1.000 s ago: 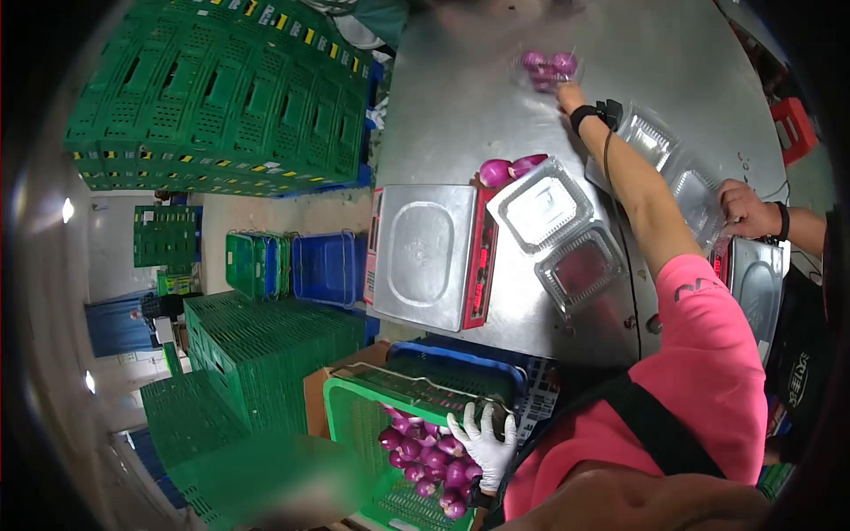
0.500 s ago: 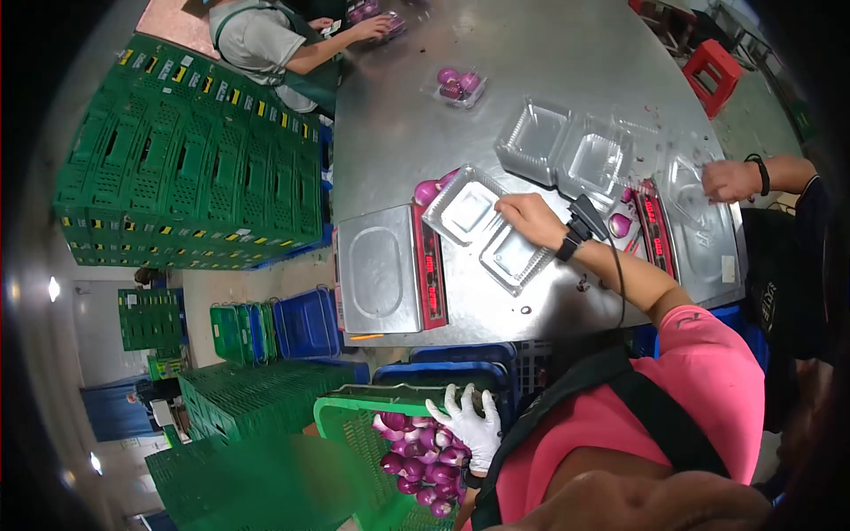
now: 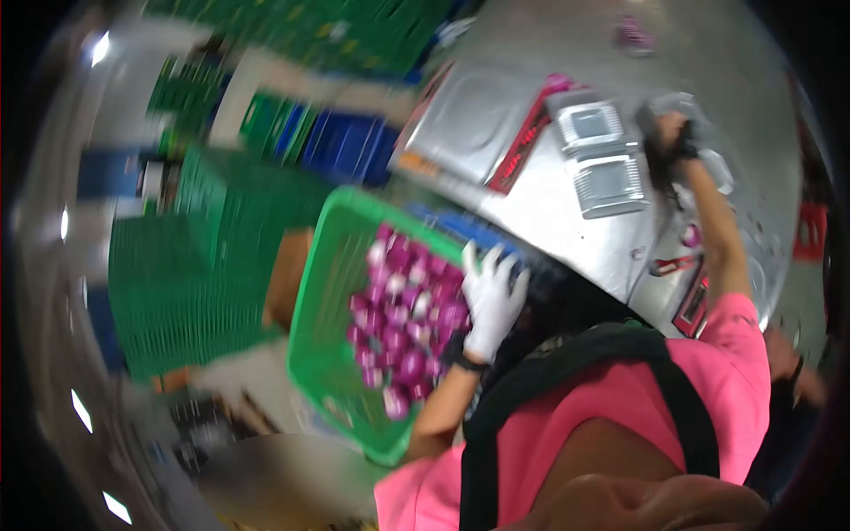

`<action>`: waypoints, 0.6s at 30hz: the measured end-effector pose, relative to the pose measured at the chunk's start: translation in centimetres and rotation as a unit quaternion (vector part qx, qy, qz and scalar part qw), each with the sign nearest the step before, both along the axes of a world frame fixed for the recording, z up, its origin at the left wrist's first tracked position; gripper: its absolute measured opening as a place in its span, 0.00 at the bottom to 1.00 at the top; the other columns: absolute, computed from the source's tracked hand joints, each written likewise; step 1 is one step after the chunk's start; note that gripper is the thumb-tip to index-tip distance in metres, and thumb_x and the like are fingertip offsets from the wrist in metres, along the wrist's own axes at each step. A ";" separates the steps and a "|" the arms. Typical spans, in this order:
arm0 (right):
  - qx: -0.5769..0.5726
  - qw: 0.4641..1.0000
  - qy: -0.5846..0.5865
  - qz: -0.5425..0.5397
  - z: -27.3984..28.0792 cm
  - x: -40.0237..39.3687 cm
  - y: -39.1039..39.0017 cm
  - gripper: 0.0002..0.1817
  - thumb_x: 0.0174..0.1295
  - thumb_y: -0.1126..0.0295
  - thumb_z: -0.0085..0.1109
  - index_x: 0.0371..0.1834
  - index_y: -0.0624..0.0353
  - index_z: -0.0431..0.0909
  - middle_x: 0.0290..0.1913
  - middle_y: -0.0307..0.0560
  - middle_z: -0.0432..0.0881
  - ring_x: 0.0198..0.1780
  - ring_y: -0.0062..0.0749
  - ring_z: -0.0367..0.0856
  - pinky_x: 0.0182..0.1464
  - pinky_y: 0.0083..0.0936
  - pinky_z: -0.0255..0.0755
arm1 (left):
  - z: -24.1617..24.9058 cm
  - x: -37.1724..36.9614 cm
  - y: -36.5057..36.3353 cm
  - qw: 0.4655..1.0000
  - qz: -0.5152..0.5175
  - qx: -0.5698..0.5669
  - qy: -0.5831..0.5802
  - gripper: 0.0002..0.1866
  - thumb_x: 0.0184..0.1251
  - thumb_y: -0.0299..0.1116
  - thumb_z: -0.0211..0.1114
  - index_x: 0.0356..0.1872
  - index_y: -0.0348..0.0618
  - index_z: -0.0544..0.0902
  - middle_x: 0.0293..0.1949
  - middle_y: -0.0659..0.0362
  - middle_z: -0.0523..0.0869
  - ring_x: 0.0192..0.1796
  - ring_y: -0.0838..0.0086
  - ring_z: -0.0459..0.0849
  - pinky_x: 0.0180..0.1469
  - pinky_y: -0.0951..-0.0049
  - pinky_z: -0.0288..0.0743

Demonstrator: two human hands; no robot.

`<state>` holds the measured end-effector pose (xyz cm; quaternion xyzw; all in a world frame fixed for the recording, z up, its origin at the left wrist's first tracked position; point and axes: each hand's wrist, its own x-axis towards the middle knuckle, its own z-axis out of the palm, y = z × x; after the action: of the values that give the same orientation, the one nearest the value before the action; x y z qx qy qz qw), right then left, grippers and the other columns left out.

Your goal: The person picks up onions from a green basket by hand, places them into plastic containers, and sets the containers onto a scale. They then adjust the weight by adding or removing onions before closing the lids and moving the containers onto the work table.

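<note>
White glove covers the left hand (image 3: 490,301), whose grip is spread open, fingers fanned over the purple onions (image 3: 403,323) at the near edge of the green crate (image 3: 323,265); nothing is seen to be clasped in it, though blur hides the fingertips. The left forearm is bent down from the pink sleeve toward the crate, which sits below the near edge of the table (image 3: 567,212). The right hand (image 3: 670,134) is stretched far out, arm nearly straight, beside the open clear clamshell tray (image 3: 602,159) lying on the table next to the scale (image 3: 474,119); whether its grip is closed on anything cannot be told. The tray is judged to be empty yet, and the crate holds many onions, so filling appears barely begun for this tray. One packed tray (image 3: 636,35), blurred, is seen toward the far edge.
</note>
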<state>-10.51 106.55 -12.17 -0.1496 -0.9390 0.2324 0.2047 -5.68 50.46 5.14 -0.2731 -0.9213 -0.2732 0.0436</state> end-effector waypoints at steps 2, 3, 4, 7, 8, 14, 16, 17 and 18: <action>0.035 0.996 -0.075 -0.023 1.0 -0.9 2.2 0.17 0.62 0.58 0.42 0.29 0.59 0.76 0.32 0.56 0.76 0.35 0.46 0.75 0.38 0.37 0.69 | 0.2 0.2 -0.7 0.998 0.017 0.045 -0.040 0.14 0.53 0.32 0.68 0.42 0.42 0.80 0.51 0.52 0.76 0.64 0.42 0.62 0.63 0.47 0.60; 0.005 0.996 -0.088 -0.021 0.0 -2.3 3.3 0.18 0.63 0.58 0.42 0.30 0.59 0.76 0.33 0.58 0.77 0.37 0.49 0.76 0.39 0.40 0.69 | -0.4 0.2 -1.4 0.997 0.014 0.056 -0.042 0.14 0.54 0.32 0.67 0.42 0.43 0.80 0.51 0.52 0.76 0.64 0.41 0.62 0.63 0.47 0.60; 0.055 0.992 -0.112 -0.030 -0.4 -3.6 3.3 0.19 0.63 0.58 0.41 0.31 0.60 0.77 0.34 0.60 0.77 0.38 0.52 0.76 0.41 0.42 0.69 | -0.7 0.3 -2.0 0.997 0.001 0.070 -0.040 0.14 0.54 0.31 0.67 0.43 0.43 0.80 0.52 0.52 0.76 0.64 0.41 0.62 0.64 0.48 0.60; 0.109 0.981 -0.136 -0.079 0.2 -4.2 2.7 0.21 0.64 0.57 0.40 0.34 0.63 0.78 0.39 0.66 0.79 0.43 0.62 0.77 0.45 0.49 0.70 | -1.2 1.5 -3.5 0.993 -0.021 0.101 -0.052 0.15 0.57 0.32 0.65 0.46 0.46 0.77 0.54 0.54 0.73 0.66 0.43 0.61 0.66 0.50 0.58; 0.126 0.977 -0.133 -0.109 0.9 -3.4 2.6 0.22 0.64 0.57 0.39 0.36 0.64 0.78 0.40 0.68 0.79 0.44 0.65 0.77 0.47 0.51 0.71 | -1.2 1.9 -3.9 0.992 -0.012 0.107 -0.058 0.14 0.57 0.32 0.65 0.46 0.46 0.77 0.54 0.54 0.73 0.66 0.44 0.61 0.66 0.50 0.58; 0.127 0.940 0.188 -0.255 12.4 1.5 -3.8 0.18 0.59 0.65 0.42 0.33 0.65 0.81 0.33 0.59 0.83 0.35 0.49 0.81 0.40 0.36 0.75 | 1.5 2.9 -3.1 0.978 -0.033 0.208 -0.013 0.14 0.57 0.31 0.63 0.45 0.43 0.79 0.49 0.54 0.79 0.57 0.55 0.75 0.60 0.59 0.68; 0.076 0.939 0.277 -0.189 17.4 3.5 -9.6 0.15 0.61 0.69 0.45 0.39 0.65 0.81 0.35 0.55 0.84 0.36 0.40 0.82 0.43 0.31 0.75 | 1.8 3.2 -1.3 0.959 -0.060 0.250 -0.119 0.24 0.53 0.33 0.68 0.52 0.36 0.76 0.54 0.46 0.77 0.57 0.52 0.75 0.60 0.59 0.68; 0.065 0.946 0.301 -0.106 19.8 4.5 -14.9 0.13 0.62 0.72 0.45 0.41 0.66 0.80 0.37 0.55 0.83 0.36 0.40 0.82 0.44 0.31 0.74 | 2.6 3.3 -0.6 0.942 -0.080 0.300 -0.126 0.32 0.52 0.33 0.70 0.58 0.34 0.69 0.59 0.43 0.71 0.62 0.51 0.70 0.63 0.59 0.64; 0.054 0.945 0.321 -0.020 22.0 5.4 -20.6 0.12 0.62 0.76 0.45 0.42 0.66 0.79 0.39 0.54 0.83 0.37 0.40 0.81 0.45 0.31 0.74 | 3.9 3.4 0.1 0.922 -0.099 0.351 -0.132 0.40 0.51 0.34 0.72 0.64 0.32 0.63 0.64 0.39 0.65 0.67 0.50 0.65 0.66 0.59 0.61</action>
<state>-5.10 85.95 9.85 -0.0744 -0.8315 0.2125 0.5078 -2.25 50.57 9.09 -0.2919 -0.7321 -0.6153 -0.0126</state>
